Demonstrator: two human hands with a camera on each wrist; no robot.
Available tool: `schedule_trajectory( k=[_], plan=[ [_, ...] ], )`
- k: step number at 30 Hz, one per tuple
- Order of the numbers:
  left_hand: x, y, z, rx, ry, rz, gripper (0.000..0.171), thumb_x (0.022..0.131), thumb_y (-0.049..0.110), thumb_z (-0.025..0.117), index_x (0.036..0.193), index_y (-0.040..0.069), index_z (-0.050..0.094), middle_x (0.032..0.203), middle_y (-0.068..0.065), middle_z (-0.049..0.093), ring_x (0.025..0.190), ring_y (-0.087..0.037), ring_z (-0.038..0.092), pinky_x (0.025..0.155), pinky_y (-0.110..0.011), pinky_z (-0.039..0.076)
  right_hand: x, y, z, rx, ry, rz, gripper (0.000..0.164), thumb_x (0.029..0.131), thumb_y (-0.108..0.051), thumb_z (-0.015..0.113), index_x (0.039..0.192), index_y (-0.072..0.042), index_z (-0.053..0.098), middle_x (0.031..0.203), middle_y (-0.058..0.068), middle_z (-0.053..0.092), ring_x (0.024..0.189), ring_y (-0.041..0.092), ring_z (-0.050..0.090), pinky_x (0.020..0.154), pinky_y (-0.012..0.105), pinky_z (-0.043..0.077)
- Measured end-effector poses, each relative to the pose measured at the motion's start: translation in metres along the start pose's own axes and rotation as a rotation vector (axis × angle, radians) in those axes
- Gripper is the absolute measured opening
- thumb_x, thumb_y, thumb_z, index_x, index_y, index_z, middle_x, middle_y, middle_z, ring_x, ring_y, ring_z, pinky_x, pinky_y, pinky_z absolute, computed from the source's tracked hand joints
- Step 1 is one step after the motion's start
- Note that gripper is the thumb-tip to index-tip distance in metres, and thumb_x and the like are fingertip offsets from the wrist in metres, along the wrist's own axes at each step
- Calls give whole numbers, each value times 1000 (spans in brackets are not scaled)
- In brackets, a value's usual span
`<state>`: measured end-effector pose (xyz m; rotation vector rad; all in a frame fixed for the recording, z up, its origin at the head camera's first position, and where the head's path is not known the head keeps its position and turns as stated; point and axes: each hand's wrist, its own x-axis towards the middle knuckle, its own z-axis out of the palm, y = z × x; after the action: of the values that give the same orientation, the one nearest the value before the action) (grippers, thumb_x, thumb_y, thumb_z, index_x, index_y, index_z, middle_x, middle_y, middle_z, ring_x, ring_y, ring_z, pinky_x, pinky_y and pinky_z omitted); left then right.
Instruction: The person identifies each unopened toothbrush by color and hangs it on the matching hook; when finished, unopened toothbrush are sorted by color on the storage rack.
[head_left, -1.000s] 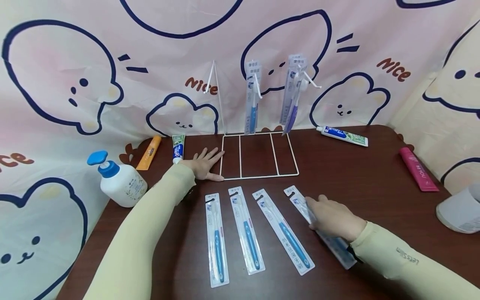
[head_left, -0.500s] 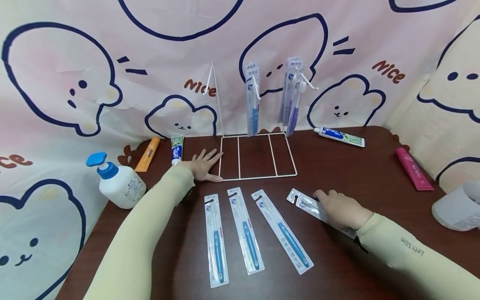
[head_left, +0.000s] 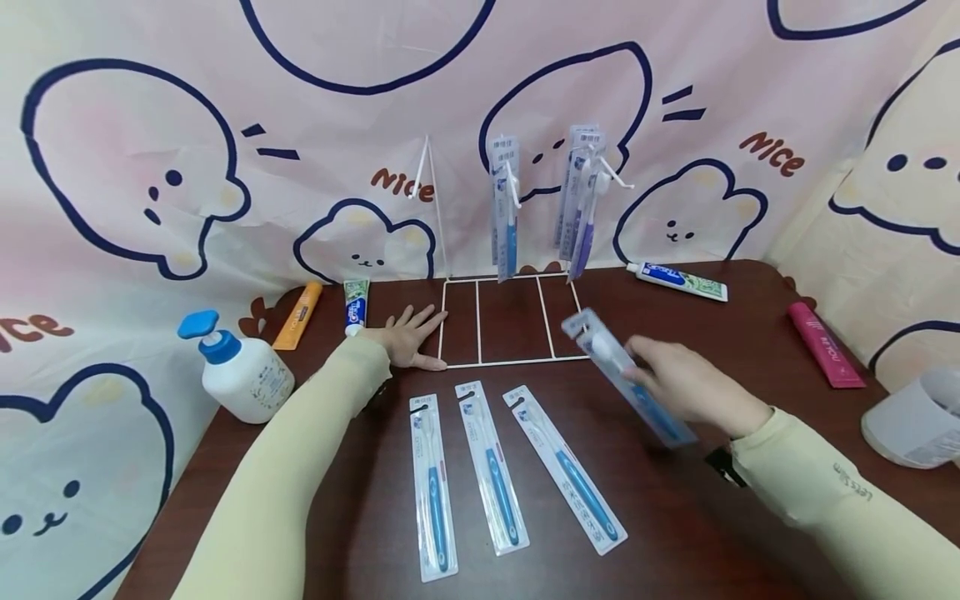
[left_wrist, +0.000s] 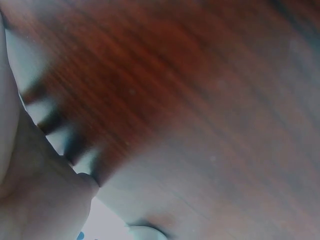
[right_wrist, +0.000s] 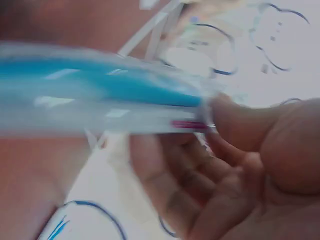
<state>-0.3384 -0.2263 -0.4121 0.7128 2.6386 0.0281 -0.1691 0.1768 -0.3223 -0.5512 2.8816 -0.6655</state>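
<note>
My right hand (head_left: 686,381) pinches a packaged blue toothbrush (head_left: 628,379), raised over the table and tilted, its slotted top toward the rack. In the right wrist view thumb and fingers grip the blister pack (right_wrist: 100,90) at its side. My left hand (head_left: 408,337) lies flat with fingers spread at the left edge of a white wire rack (head_left: 517,362). Packaged blue toothbrushes (head_left: 507,208) hang on the rack's middle hook and purple ones (head_left: 583,208) on its right hook; the left hook (head_left: 418,171) is bare. On the table lie three packaged blue toothbrushes (head_left: 495,467).
At left stand a pump bottle (head_left: 247,375), an orange tube (head_left: 298,317) and a toothpaste tube (head_left: 356,304). Another toothpaste tube (head_left: 678,281) lies back right. Further right are a pink tube (head_left: 825,346) and a white cylindrical container (head_left: 911,421). A patterned cloth hangs behind the table.
My right hand has picked the fourth packaged toothbrush up off the table and turned it, moving it toward the rack. The left hand stays in place.
</note>
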Motion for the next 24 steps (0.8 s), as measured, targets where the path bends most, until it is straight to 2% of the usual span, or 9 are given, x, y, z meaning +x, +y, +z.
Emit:
schedule_trajectory(
  k=[5, 10, 16, 24],
  plan=[
    [-1, 1, -1, 2, -3, -9, 102, 75, 74, 46, 148, 25, -5, 153, -7, -9, 136, -39, -8, 103, -60, 5, 19, -30, -18, 191, 129, -88, 19, 94, -23, 53, 110, -13, 50, 107, 9, 59, 84, 23, 60, 70, 45, 52],
    [-1, 2, 0, -2, -7, -2, 102, 75, 75, 45, 148, 25, -5, 153, -7, -8, 136, -39, -7, 103, -60, 6, 47, -62, -26, 292, 234, -141, 27, 93, -27, 52, 117, -15, 51, 114, 5, 56, 89, 21, 60, 73, 45, 51],
    [-1, 3, 2, 2, -8, -9, 102, 75, 75, 45, 148, 25, -6, 153, -7, -8, 136, -39, -7, 103, -60, 7, 78, -85, -30, 336, 254, -148, 24, 95, -26, 49, 114, -13, 51, 117, 7, 54, 90, 23, 59, 71, 45, 52],
    [-3, 4, -1, -10, -2, -9, 101, 76, 74, 46, 148, 27, -6, 153, -6, -9, 136, -37, -8, 104, -59, 5, 111, -79, -29, 326, 252, -72, 23, 96, -25, 46, 114, -11, 51, 116, 9, 55, 92, 21, 58, 72, 43, 52]
  ],
)
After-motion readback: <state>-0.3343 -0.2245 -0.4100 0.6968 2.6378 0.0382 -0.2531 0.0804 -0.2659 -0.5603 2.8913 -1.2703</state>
